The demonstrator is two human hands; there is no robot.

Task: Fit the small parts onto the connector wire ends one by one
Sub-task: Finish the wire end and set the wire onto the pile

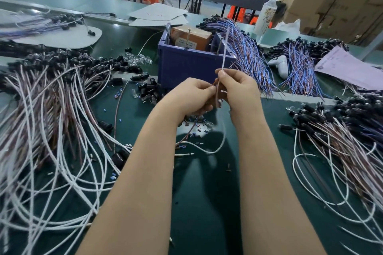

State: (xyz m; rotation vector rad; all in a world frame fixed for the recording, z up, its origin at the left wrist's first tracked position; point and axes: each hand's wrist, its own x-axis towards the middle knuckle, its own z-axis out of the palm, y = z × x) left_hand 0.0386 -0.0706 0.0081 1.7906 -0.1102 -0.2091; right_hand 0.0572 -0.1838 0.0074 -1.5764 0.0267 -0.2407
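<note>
- Right hand [238, 91] is pinching a white wire [224, 56] between thumb and forefinger. The free end is rising near upright above the fingertips and leaning slightly away.
- Left hand [191, 97] is meeting the right at the fingertips, fingers curled and pinching a brown wire [216, 93]. Cannot tell whether a part is also held.
- Judgement: fitting is calling for a push along the wire's long axis, and the left hand is nearer the supply.
- Small parts [196, 127] are lying loose on the desk [207, 192], just below the left hand.
- Blue bin [186, 64] is sitting beyond both hands.
</note>
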